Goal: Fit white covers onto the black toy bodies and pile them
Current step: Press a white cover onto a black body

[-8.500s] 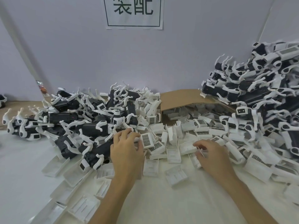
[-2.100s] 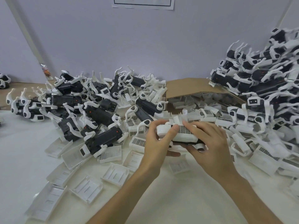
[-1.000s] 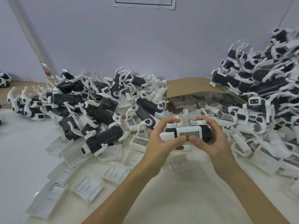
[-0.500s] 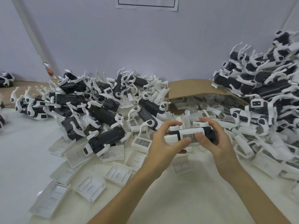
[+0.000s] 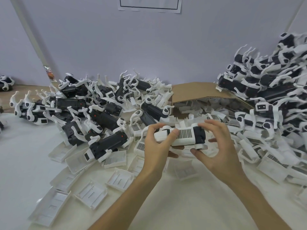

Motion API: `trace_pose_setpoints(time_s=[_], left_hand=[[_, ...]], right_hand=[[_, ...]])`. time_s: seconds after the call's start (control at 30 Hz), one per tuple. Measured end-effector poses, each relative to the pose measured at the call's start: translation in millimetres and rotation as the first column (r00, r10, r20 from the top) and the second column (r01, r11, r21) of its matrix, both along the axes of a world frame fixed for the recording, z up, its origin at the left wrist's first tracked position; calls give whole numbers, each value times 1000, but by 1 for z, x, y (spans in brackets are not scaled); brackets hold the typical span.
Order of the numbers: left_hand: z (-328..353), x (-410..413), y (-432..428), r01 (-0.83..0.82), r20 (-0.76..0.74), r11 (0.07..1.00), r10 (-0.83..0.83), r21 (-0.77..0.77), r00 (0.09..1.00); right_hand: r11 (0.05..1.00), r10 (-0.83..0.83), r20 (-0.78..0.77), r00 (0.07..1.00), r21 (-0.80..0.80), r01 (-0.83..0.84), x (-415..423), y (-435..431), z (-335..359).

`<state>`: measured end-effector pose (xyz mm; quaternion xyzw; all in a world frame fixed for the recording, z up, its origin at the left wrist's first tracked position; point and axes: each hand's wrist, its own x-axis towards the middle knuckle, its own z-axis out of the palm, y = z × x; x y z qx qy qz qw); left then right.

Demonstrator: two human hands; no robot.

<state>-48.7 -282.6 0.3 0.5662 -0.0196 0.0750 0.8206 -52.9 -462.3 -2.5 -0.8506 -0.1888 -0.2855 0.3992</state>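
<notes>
i work at a table (image 5: 182, 205) laid with a white cloth, set against a pale lilac wall (image 5: 99, 47) where only the lower edge of one paper sheet (image 5: 149, 4) shows. one cardboard box (image 5: 196, 90) lies open on its side at the back, with white parts spilling from its mouth. to the left sits one heap of black bodies (image 5: 103, 117) with white legs sticking up, too many and too tangled to count. to the right rises one taller pile of covered toys (image 5: 274, 90), also beyond counting. about eight loose covers (image 5: 90, 195) lie hollow side up on the cloth at the lower left, with more scattered under and around my wrists. i hold a single black toy body (image 5: 200, 135) in the air just above the scattered parts, between the two heaps, with one white cover (image 5: 184, 136) seated along its top, grille facing me. my left grip (image 5: 156, 146) is clamped on the white end, thumb laid over the cover beside the grille. my right grip (image 5: 221, 146) curls round the black end, fingers arched over it and the thumb tip by the white wheel underneath. half a second ago my right thumb pressed on the grille; now it has dropped below the toy and the right fingers have spread wider, while the toy sits at much the same height.
</notes>
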Motion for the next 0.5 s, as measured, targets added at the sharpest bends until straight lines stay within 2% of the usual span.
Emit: trace_pose_setpoints(time_s=[0.13,0.27,0.33,0.43,0.5], left_hand=[[-2,1,0,-34,34,995,31,90,999],[-2,2,3,-90,2,987,90,131,996],[1,4,4,-22,-38,996,26,85,999],[6,5,5,85,-85,996,-85,-4,993],[5,6,6,51,-61,997,-48,52,997]], right_hand=[[991,117,25,993,-68,-115,-1,-1,-2],[992,96,72,993,-85,-90,-4,4,-1],[996,63,103,993,-70,-56,-5,4,1],[998,33,86,996,43,-37,-4,-2,5],[983,22,19,1000,179,-25,-3,-8,8]])
